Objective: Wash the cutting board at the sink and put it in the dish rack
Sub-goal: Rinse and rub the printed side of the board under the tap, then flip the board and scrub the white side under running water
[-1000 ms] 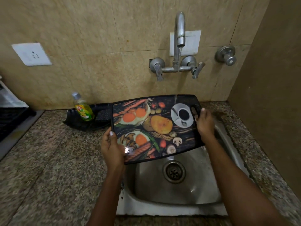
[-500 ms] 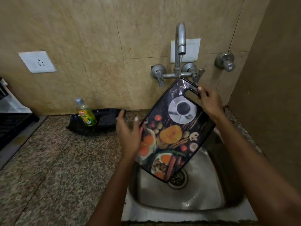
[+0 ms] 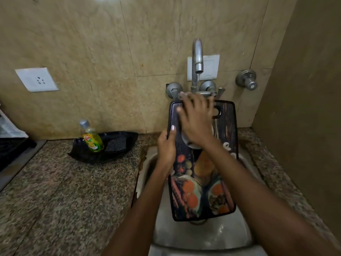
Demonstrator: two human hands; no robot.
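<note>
The cutting board [image 3: 227, 130], dark with a printed food picture, stands upright on its short end over the steel sink [image 3: 203, 235], handle hole at the top. My left hand [image 3: 167, 146] grips its left edge, thumb on the front. My right hand [image 3: 195, 119] lies flat with spread fingers on the board's upper face, under the tap [image 3: 197, 56]. A thin stream of water falls from the spout onto that hand. No dish rack is clearly visible.
A dish soap bottle [image 3: 91, 137] leans in a black tray [image 3: 110, 146] with a scrub pad, on the granite counter [image 3: 64, 191] left of the sink. A side wall [image 3: 304, 108] closes in on the right. A dark object sits at the far left edge.
The board went from lying flat over the sink, to tilted, to upright under the tap. My right hand left the handle and now presses on the board's face; my left took the left edge.
</note>
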